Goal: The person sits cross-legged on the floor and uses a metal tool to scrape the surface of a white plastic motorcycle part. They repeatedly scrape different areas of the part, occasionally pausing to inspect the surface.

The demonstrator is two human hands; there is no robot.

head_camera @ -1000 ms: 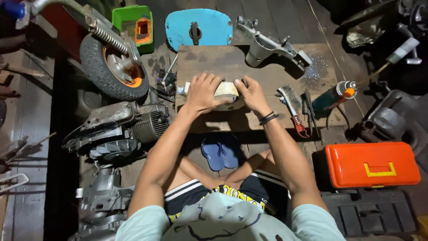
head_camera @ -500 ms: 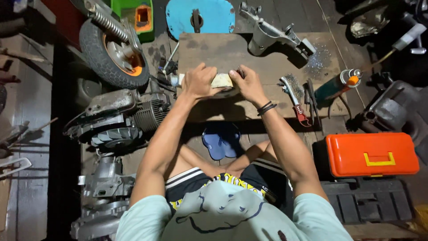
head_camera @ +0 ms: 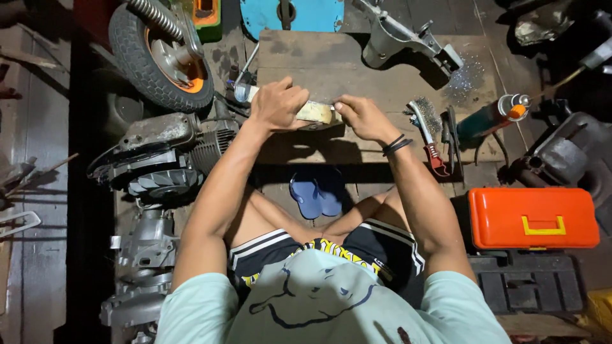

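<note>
From the head camera, both hands met over the middle of a low wooden worktop (head_camera: 357, 70). The left hand (head_camera: 278, 105) was closed in a loose fist over one end of a pale, cream-coloured block (head_camera: 314, 112), knuckles up; the right hand (head_camera: 360, 116) pinched the other end, fingers curled tight. Only the strip of the block between the two hands showed — its ends and whatever lay under it were covered, so its full shape could not be made out. A small whitish piece (head_camera: 242, 93) stuck out past the left hand near the worktop's left edge, too hidden to identify.

Toward the right edge lay a wire brush (head_camera: 422, 118) with a red handle, dark pliers just beside it, and a green spray can (head_camera: 491, 117) with an orange cap. A grey metal casting (head_camera: 398, 38) sat at the far edge, partly cut off by the frame. Off the left edge, on the floor, stood a wheel (head_camera: 156, 57) and an engine (head_camera: 162, 153); off the right near corner, an orange toolbox (head_camera: 532, 218). Blue sandals (head_camera: 317, 194) lay under the near edge, half in shadow.
</note>
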